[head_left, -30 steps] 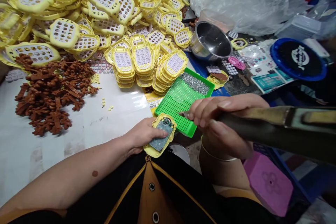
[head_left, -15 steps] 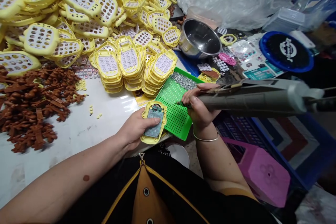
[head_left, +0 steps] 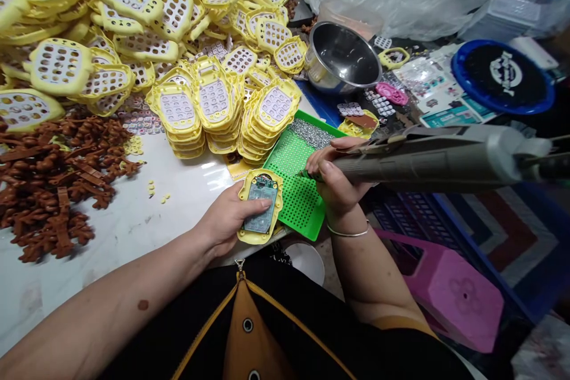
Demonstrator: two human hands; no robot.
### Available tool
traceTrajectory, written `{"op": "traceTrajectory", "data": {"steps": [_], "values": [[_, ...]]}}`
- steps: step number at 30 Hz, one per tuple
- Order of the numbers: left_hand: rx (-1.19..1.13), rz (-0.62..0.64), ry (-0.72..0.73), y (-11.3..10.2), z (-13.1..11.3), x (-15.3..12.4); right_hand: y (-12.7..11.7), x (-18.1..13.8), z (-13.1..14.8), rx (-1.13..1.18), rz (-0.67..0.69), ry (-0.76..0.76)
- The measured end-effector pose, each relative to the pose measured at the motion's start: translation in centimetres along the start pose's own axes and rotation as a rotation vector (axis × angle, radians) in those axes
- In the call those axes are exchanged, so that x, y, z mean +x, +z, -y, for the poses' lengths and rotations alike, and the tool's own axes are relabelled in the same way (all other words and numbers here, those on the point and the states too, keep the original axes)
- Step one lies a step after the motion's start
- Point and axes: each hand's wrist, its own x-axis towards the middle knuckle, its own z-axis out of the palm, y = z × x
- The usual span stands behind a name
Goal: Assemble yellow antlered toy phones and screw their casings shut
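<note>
My left hand grips a yellow plastic toy casing near the table's front edge, its thumb across the grey-green circuit board inside. In my right hand is a grey electric screwdriver, its fingers wrapped round the front end. The tool lies roughly level, its tip pointing left over a green perforated tray, apart from the casing. Small silver screws lie heaped at the tray's far end. Behind the casing stand stacks of yellow casings with button sheets.
A large heap of yellow casings fills the back left, with brown plastic parts in front. A steel bowl stands behind the tray. To the right are a blue-rimmed round lid and a pink plastic stool.
The view has shifted slightly, so the surroundings sit a little differently. Both hands keep their grip on the casing and the screwdriver, almost unmoved.
</note>
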Motion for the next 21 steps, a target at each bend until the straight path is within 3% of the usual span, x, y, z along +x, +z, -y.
{"op": "traceTrajectory", "data": {"steps": [6, 15, 21], "values": [[0.007, 0.008, 0.029, 0.0, 0.1, -0.1, 0.1, 0.0, 0.0, 0.034, 0.038, -0.014], [-0.019, -0.100, 0.151, 0.5, -0.3, 0.6, 0.0, 0.1, 0.0, -0.011, 0.081, -0.023], [-0.049, -0.143, 0.177, 0.7, -0.3, 0.8, 1.0, -0.3, 4.1, 0.071, -0.023, -0.091]]}}
